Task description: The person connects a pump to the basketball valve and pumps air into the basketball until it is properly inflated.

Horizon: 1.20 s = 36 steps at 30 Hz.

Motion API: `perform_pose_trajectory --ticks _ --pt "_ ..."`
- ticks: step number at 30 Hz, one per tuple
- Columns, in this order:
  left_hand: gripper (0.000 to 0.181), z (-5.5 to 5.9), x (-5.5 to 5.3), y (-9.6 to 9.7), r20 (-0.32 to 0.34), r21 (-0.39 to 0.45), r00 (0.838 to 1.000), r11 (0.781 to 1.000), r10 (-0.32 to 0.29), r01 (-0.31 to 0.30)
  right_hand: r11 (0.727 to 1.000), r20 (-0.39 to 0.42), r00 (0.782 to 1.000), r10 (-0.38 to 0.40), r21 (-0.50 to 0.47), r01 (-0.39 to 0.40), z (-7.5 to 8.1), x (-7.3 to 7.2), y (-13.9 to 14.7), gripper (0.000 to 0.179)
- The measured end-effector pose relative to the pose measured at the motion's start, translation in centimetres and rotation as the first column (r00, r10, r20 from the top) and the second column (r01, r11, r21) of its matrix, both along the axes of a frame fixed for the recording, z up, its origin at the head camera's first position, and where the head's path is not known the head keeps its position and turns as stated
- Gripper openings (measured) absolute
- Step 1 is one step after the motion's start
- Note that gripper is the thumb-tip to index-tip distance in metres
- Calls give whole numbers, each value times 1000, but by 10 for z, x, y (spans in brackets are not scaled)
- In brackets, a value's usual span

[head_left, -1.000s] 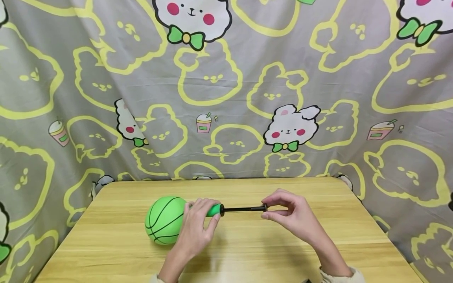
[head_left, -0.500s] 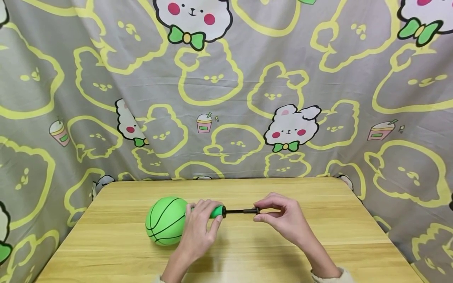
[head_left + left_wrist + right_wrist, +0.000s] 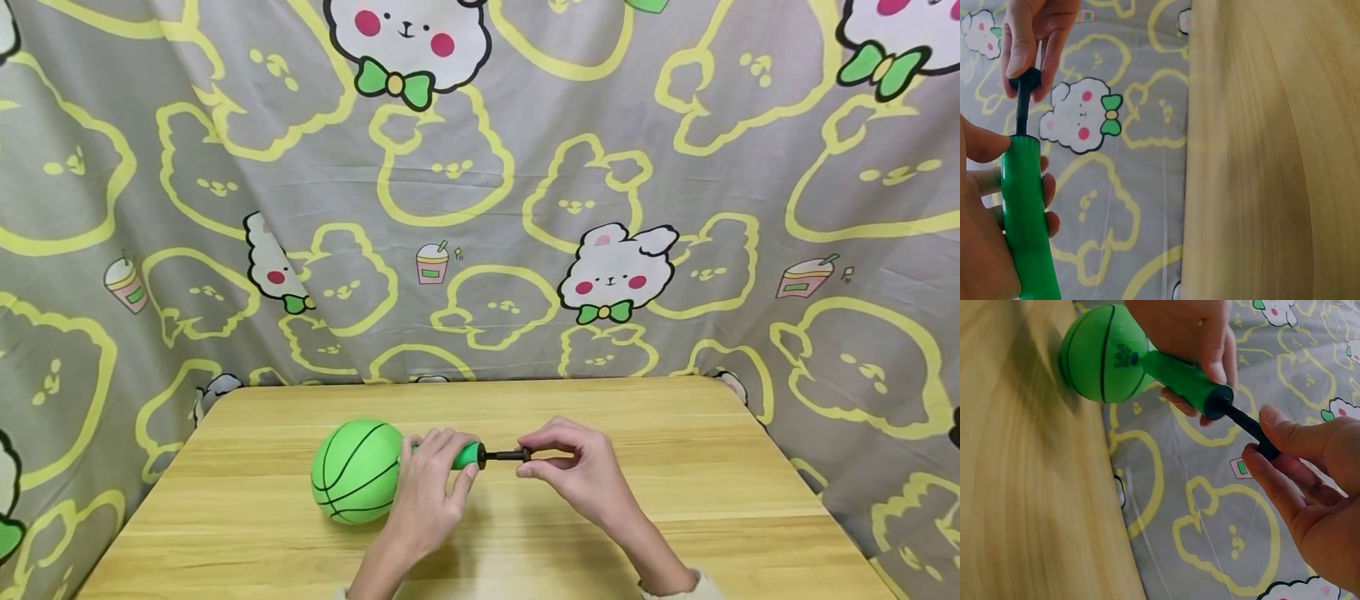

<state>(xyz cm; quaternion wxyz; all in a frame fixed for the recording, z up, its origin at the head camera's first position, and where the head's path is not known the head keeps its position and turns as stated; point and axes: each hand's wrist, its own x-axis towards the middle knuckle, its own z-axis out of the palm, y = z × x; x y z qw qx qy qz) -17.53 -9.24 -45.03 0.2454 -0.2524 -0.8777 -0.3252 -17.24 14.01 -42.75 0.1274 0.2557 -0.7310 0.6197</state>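
Observation:
A green ball with black basketball lines sits on the left part of the table. My left hand grips the green barrel of a hand pump, its fingers wrapped round it. In the right wrist view the pump's tip meets the ball at a small dark spot. A black rod sticks out of the barrel's right end, partly drawn out. The thumb and fingers of my right hand pinch the black handle at the end of that rod.
The wooden table extends in front of and around both hands. Behind it hangs a grey curtain with yellow outlines and rabbit faces, which also covers both sides.
My right hand has moved left and pushed the black rod further into the barrel, so less of it shows. The left hand, barrel and ball have shifted slightly right.

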Motion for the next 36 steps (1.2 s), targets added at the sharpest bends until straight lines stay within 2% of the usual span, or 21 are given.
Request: perform_pose_trajectory --ticks 13,21,31,36 --pt "23 -4 3 8 -12 -18 1000 1000 -5 5 1000 -63 998 -4 -1 4 -14 0 -19 24" --pt "21 -2 -1 4 8 -11 999 999 -49 49 997 10 998 69 22 -69 -3 0 -12 22" --pt "25 -1 -3 -5 15 -18 1000 1000 -16 16 992 29 994 107 62 -108 10 0 12 24" --pt "25 1 -4 -9 26 7 1000 1000 4 -4 992 27 993 111 60 -113 17 1 26 23"
